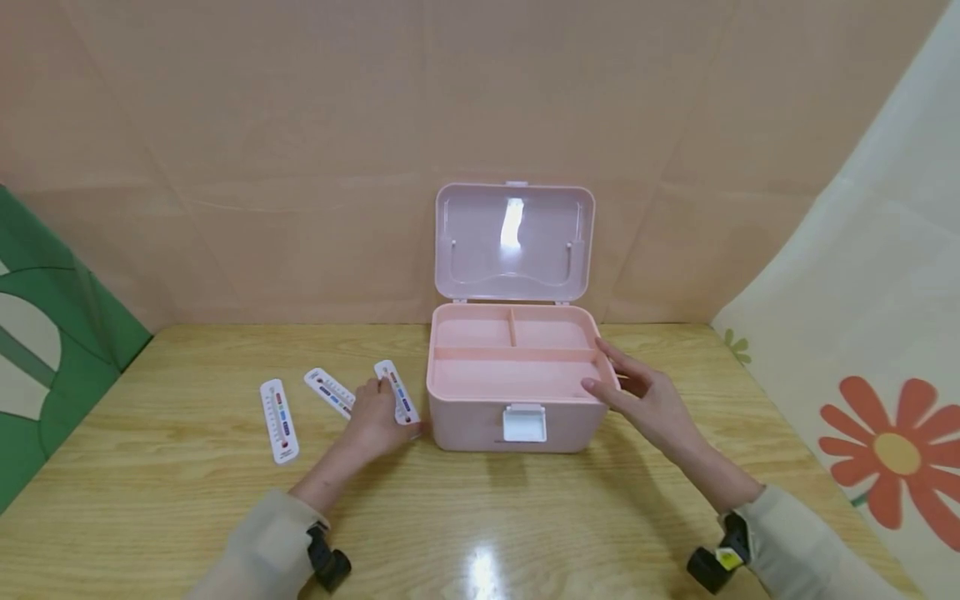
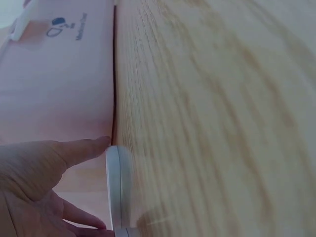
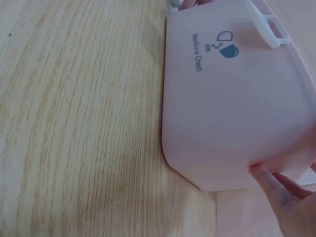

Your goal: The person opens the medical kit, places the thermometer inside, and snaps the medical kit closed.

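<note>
Three compartments [image 1: 517, 379] divide the open pink box [image 1: 461, 427], spread right fingers [image 1: 622, 360] touching its side, left fingers [image 1: 369, 396] pinching a thermometer [image 1: 402, 398].

The pink, rounded-rectangular plastic box [image 1: 468, 427] was smooth and softly matt outside; its pink plastic lid [image 1: 480, 233] shone glossily inside. The white rectangular latch [image 1: 525, 425] looked like smooth plastic, as did the slim white thermometers [image 1: 280, 421]. The light-brown wood-grained worktop [image 1: 570, 517] gleamed, while the beige sleeves [image 1: 258, 542] looked like matt cloth.

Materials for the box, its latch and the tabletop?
Box: likely molded plastic, glossy inside the lid, where light glares. Latch: smooth white, probably plastic, going by its molded shape. Tabletop: wood or laminate; grain shows, reflected glare suggests gloss.
</note>
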Demonstrator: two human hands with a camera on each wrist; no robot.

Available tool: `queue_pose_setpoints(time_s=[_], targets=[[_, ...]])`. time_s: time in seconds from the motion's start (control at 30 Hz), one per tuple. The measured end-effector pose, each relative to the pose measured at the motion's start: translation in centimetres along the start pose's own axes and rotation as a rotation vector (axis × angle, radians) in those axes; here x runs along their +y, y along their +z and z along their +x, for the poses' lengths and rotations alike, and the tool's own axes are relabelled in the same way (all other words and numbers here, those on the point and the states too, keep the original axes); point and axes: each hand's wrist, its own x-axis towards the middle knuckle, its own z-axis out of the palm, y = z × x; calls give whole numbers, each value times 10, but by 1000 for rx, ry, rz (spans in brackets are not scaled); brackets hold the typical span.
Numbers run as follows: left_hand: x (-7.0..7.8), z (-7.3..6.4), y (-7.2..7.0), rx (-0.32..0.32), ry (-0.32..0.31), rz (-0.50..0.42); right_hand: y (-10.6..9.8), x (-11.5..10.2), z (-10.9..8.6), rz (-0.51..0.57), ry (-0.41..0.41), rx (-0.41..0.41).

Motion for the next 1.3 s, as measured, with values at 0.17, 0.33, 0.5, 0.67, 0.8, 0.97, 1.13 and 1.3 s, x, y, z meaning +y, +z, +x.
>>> queue_pose_setpoints(time_s=[0.17, 0.33, 0.5, 0.67, 0.8, 0.97, 1.13, 1.3], targets=[[-1, -4, -5, -24, -3, -16, 0, 0, 0, -12, 10, 0], [-4, -4, -10, -68, -39, -16, 0, -1, -1, 12, 3, 3], [-9, -3, -12, -80, -44, 13, 1, -1, -1, 17, 5, 0], [-12, -2, -12, -59, -24, 30, 1, 0, 0, 16, 1, 7], [-14, -2, -9, -22, -2, 25, 1, 0, 1, 14, -1, 9], [-18, 2, -3, 69, 18, 3, 1, 0, 1, 16, 2, 7], [-22, 4, 3, 133, 23, -14, 1, -1, 0, 3, 5, 0], [-24, 3, 5, 149, 15, -33, 1, 0, 0, 7, -11, 5]])
